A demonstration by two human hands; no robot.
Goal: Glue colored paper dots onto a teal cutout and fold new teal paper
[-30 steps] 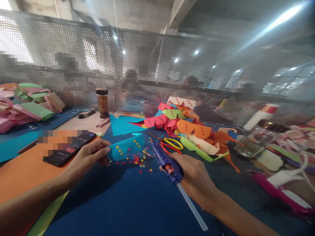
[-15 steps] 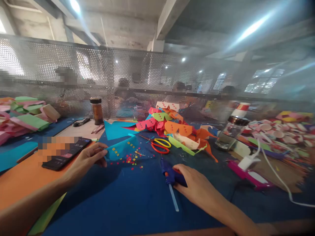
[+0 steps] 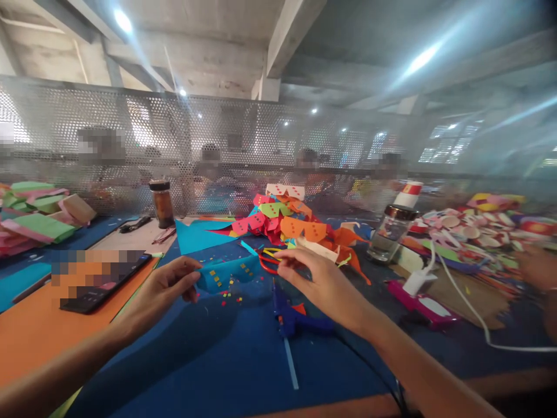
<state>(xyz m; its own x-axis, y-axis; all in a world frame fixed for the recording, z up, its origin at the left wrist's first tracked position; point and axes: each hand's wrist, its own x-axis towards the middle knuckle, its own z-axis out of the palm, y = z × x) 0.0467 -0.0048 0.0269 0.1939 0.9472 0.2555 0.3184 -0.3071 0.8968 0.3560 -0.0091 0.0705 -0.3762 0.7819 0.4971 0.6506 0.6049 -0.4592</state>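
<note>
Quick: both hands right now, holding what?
Left hand: shut, pinching the blue paper.
Right hand: at the scissors; grip cannot be told.

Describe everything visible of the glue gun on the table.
The glue gun is blue plastic with an orange trigger. It lies on its side on the dark blue table top, nozzle pointing away, a translucent glue stick jutting from its rear towards the camera. The right hand hovers above it, not touching.

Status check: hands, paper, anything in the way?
Left hand pinching blue paper piece. Right hand at scissors, grip unclear. Glue gun lying on mat beneath it.
</note>
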